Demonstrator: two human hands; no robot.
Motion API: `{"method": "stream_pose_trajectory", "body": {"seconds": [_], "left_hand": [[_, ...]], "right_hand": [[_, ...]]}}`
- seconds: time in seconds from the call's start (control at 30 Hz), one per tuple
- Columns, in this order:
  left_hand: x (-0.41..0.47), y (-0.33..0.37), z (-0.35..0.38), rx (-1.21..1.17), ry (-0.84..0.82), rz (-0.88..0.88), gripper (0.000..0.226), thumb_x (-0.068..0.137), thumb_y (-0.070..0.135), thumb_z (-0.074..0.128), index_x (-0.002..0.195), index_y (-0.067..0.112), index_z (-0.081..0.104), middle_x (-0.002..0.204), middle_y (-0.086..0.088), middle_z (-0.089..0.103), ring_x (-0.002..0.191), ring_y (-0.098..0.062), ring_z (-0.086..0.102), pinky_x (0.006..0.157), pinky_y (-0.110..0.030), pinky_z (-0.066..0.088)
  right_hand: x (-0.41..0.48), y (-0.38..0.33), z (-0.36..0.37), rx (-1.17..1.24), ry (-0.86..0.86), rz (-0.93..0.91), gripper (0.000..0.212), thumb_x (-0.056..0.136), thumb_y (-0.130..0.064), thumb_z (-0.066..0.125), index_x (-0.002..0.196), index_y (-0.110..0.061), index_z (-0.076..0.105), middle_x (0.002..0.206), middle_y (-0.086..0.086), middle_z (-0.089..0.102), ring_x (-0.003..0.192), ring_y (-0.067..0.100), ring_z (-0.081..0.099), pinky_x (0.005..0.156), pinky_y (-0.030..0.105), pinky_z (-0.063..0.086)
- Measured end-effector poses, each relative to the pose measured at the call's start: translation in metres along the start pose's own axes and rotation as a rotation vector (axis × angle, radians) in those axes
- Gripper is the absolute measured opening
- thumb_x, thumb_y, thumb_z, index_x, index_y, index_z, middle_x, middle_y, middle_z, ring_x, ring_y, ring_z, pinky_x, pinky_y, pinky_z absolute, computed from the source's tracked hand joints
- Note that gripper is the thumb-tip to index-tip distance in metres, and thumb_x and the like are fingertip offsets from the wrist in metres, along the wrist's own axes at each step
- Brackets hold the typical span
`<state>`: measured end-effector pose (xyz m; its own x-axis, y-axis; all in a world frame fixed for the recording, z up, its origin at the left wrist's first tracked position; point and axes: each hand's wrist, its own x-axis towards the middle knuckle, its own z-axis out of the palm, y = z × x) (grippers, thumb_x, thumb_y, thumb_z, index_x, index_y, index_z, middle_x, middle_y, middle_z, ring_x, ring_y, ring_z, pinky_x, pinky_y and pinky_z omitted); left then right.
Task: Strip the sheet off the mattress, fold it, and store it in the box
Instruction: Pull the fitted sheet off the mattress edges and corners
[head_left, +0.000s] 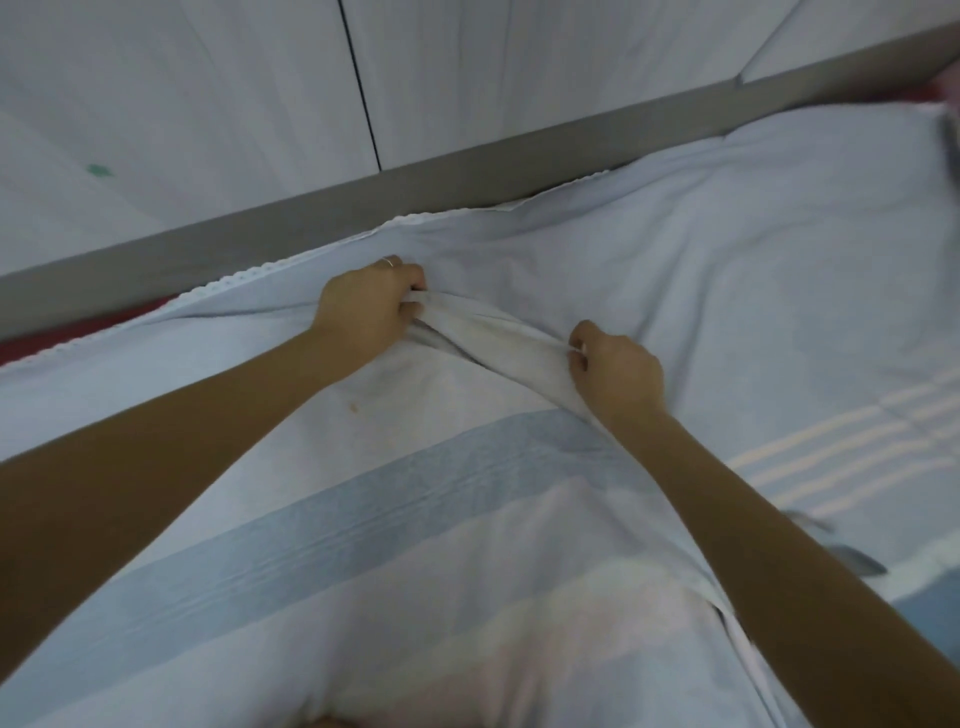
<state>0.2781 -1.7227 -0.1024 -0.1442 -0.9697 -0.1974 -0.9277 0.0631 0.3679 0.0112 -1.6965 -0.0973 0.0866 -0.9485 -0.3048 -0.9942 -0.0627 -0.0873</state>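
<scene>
While the left hand (369, 306) and the right hand (615, 369) each hold one end of a raised ridge of cloth, the pale blue cotton sheet (727, 270) lies spread over the bed, filling the view from 3 o'clock round through 6 to 9 o'clock. The left fingers (410, 273) are curled tight round the bunched fold just toward 10 o'clock from centre. The right fingers (579, 345) and thumb pinch the other end toward 3 o'clock. Between them the cloth is drawn up into a taut, twisted band, with creases fanning out from it.

A broad darker blue stripe (363, 525) crosses the sheet toward 6 o'clock, and thin white stripes (831, 447) run toward 4 o'clock. A small orange-brown stain (354, 408) sits beside the left forearm. The sheet's far edge carries a white scalloped trim (249, 275), lying against a grey ledge (363, 208) below a white panelled wall (208, 93). A red surface (31, 340) shows beyond the trim at 9 o'clock. A thin ring (388, 261) circles one left finger.
</scene>
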Motion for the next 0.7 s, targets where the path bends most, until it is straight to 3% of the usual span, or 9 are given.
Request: {"method": "stream_pose_trajectory", "body": {"seconds": [0.13, 0.4, 0.53, 0.6, 0.67, 0.7], "left_hand": [[0.006, 0.008, 0.001, -0.142, 0.158, -0.045, 0.01, 0.092, 0.011, 0.051, 0.1, 0.008, 0.057, 0.102, -0.013, 0.056, 0.09, -0.032, 0.058, 0.072, -0.037, 0.047], [0.027, 0.005, 0.021, -0.218, 0.18, -0.168, 0.024, 0.093, 0.006, 0.045, 0.117, 0.002, 0.05, 0.119, -0.019, 0.05, 0.101, -0.034, 0.052, 0.083, -0.036, 0.041], [0.031, -0.008, 0.026, -0.224, 0.182, -0.144, 0.032, 0.091, 0.006, 0.048, 0.123, 0.004, 0.047, 0.123, -0.019, 0.047, 0.101, -0.034, 0.053, 0.086, -0.036, 0.041], [0.03, -0.012, 0.027, -0.255, 0.141, -0.119, 0.039, 0.09, 0.006, 0.051, 0.128, 0.004, 0.043, 0.131, -0.017, 0.041, 0.106, -0.032, 0.052, 0.091, -0.035, 0.04], [0.025, -0.019, 0.027, -0.27, 0.127, -0.098, 0.046, 0.089, 0.007, 0.055, 0.133, 0.005, 0.04, 0.137, -0.016, 0.035, 0.111, -0.031, 0.05, 0.096, -0.034, 0.039], [0.02, -0.022, 0.027, -0.25, 0.14, -0.09, 0.047, 0.089, 0.008, 0.056, 0.133, 0.005, 0.041, 0.137, -0.016, 0.035, 0.111, -0.031, 0.05, 0.096, -0.035, 0.039]], "right_hand": [[0.01, 0.0, -0.011, 0.131, 0.073, 0.134, 0.02, 0.097, -0.017, 0.039, 0.112, -0.007, 0.046, 0.094, 0.02, 0.063, 0.085, 0.036, 0.06, 0.062, 0.032, 0.034], [0.077, -0.004, -0.028, 0.404, 0.168, 0.217, 0.017, 0.095, -0.008, 0.037, 0.107, -0.006, 0.049, 0.093, 0.019, 0.059, 0.09, 0.035, 0.057, 0.068, 0.031, 0.03], [0.104, -0.009, -0.031, 0.401, 0.156, 0.172, 0.023, 0.095, -0.01, 0.04, 0.116, -0.003, 0.047, 0.108, 0.022, 0.06, 0.098, 0.037, 0.056, 0.072, 0.032, 0.034], [0.108, -0.009, -0.026, 0.405, 0.006, 0.136, 0.042, 0.09, -0.012, 0.054, 0.129, -0.006, 0.04, 0.123, 0.019, 0.054, 0.112, 0.035, 0.053, 0.085, 0.035, 0.04], [0.108, -0.013, -0.017, 0.315, -0.151, 0.104, 0.072, 0.084, -0.018, 0.067, 0.144, -0.013, 0.027, 0.14, 0.015, 0.037, 0.129, 0.034, 0.039, 0.105, 0.04, 0.035], [0.107, -0.017, -0.013, 0.215, -0.173, 0.085, 0.075, 0.085, -0.02, 0.066, 0.146, -0.017, 0.022, 0.142, 0.016, 0.032, 0.131, 0.036, 0.035, 0.108, 0.043, 0.032]]}}
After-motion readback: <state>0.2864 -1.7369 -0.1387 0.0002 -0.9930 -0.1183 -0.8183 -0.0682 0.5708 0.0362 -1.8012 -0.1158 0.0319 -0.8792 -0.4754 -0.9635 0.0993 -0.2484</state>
